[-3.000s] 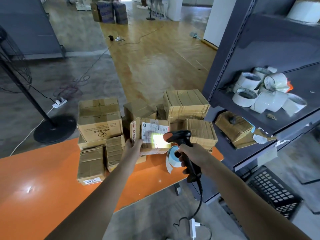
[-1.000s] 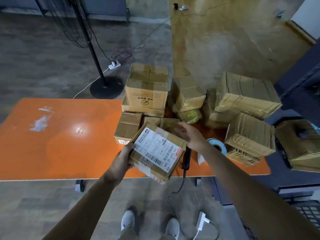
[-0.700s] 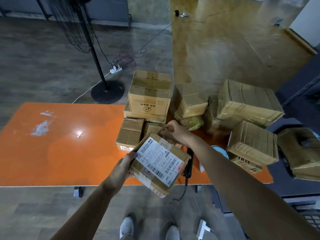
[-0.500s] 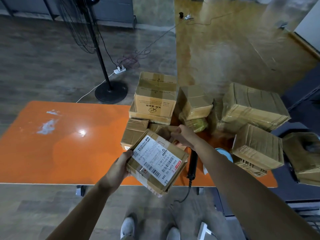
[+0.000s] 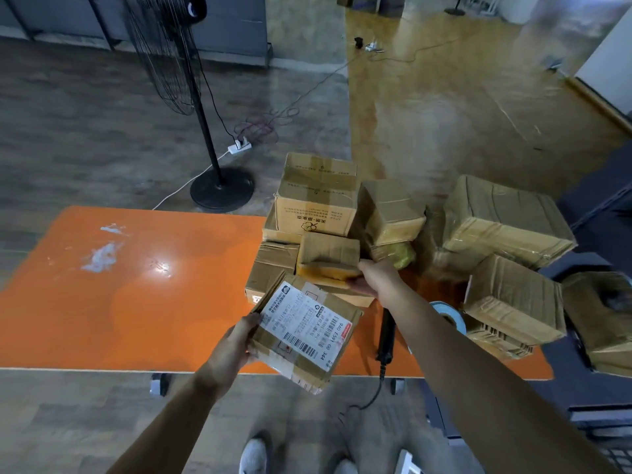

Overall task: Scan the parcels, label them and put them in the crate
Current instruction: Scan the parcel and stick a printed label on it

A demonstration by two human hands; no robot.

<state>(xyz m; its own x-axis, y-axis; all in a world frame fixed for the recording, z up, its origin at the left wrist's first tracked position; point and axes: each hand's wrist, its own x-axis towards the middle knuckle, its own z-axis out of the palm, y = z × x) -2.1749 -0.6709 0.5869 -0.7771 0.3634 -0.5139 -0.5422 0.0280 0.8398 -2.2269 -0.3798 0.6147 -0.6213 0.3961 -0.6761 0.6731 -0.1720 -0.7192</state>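
My left hand (image 5: pixel 239 340) is gripping the left edge of the flat brown cardboard parcel with the white shipping label (image 5: pixel 304 333), just right of it. My right hand (image 5: pixel 374 280), the nearer one, is pinching the small taped brown cardboard parcel (image 5: pixel 328 256) lying just left of it, long axis sideways. The black handheld scanner (image 5: pixel 386 331) is lying behind that hand on the orange surface (image 5: pixel 136 302).

Left hand (image 5: pixel 236 340) grips a labelled parcel (image 5: pixel 304 333) at the orange table's (image 5: pixel 136 295) near edge. Right hand (image 5: pixel 372 280) pinches a small brown parcel (image 5: pixel 328 260) — raised, tilted — beside the stacked boxes (image 5: pixel 386 213). Scanner (image 5: pixel 386 336) lies on the table.
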